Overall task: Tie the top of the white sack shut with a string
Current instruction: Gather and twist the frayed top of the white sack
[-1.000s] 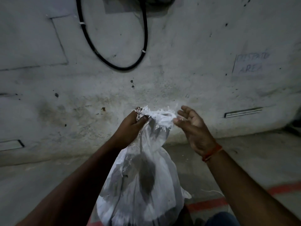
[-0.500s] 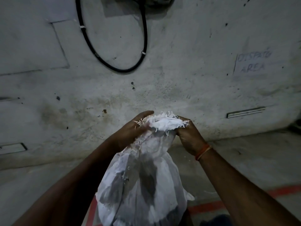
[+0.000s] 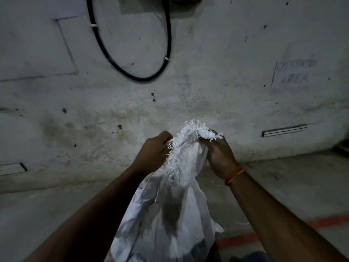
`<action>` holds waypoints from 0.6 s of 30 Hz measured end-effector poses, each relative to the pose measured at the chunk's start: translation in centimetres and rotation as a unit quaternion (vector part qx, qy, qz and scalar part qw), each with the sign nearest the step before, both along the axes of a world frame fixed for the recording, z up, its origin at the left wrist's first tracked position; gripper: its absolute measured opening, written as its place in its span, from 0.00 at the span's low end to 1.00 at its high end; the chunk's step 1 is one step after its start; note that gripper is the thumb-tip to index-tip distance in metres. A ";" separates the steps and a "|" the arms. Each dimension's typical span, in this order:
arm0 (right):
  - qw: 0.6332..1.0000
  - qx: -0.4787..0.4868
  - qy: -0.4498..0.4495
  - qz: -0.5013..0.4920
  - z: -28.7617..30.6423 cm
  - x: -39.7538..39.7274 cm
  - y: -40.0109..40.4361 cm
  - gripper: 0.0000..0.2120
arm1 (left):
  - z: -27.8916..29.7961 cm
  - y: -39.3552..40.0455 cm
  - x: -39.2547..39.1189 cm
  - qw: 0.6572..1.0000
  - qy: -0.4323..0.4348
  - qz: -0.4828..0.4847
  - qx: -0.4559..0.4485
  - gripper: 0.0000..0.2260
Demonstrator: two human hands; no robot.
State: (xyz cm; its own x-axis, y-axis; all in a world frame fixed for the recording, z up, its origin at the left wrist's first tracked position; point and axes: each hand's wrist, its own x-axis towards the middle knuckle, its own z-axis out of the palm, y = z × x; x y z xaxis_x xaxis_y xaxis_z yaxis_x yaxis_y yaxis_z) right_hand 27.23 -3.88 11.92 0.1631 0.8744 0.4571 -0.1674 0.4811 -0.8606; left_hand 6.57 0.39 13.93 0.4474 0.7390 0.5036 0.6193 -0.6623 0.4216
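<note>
Against a stained wall, head view: left hand [image 3: 154,151] and right hand [image 3: 220,151] each clench the frayed top of the white sack [image 3: 170,210], hanging between them. Gathering step; next needs string, none clearly visible.

A rough whitewashed wall [image 3: 217,53] fills most of the view, stained and speckled with dark spots, in dim light that falls off toward the corners. A black cable [image 3: 132,72] hangs on it in a loop held by white ties, faint writing [image 3: 295,72] ending in "AREA" sits at the right, and a narrow slot [image 3: 284,130] lies low on the right. Below runs a grey concrete floor [image 3: 47,208] crossed by a red line [image 3: 238,240] near the bottom edge
</note>
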 end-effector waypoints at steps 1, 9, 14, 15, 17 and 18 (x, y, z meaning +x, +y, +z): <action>1.000 0.013 0.004 -0.003 0.3 -0.3 -0.1 0.15 | -0.1 -0.1 0.2 0.999 0.011 0.025 0.020 0.09; 0.990 -0.122 0.061 -0.021 -0.9 0.4 0.7 0.13 | -1.7 1.0 -0.3 0.984 0.134 0.078 0.087 0.16; 0.995 -0.054 0.060 -0.053 -0.5 -0.3 0.9 0.09 | -2.4 1.4 -0.8 0.981 -0.114 0.146 0.056 0.08; 0.994 -0.065 0.060 -0.067 -0.4 -0.4 1.0 0.09 | -2.4 1.4 -1.0 0.983 -0.136 0.118 0.031 0.09; 0.989 -0.081 0.058 -0.107 -0.5 -0.5 1.5 0.09 | -2.3 1.3 -1.2 0.988 -0.143 0.055 -0.037 0.10; 0.987 -0.084 0.047 -0.125 -0.5 -0.6 1.7 0.11 | -2.2 1.1 -1.3 0.985 -0.153 0.024 -0.072 0.10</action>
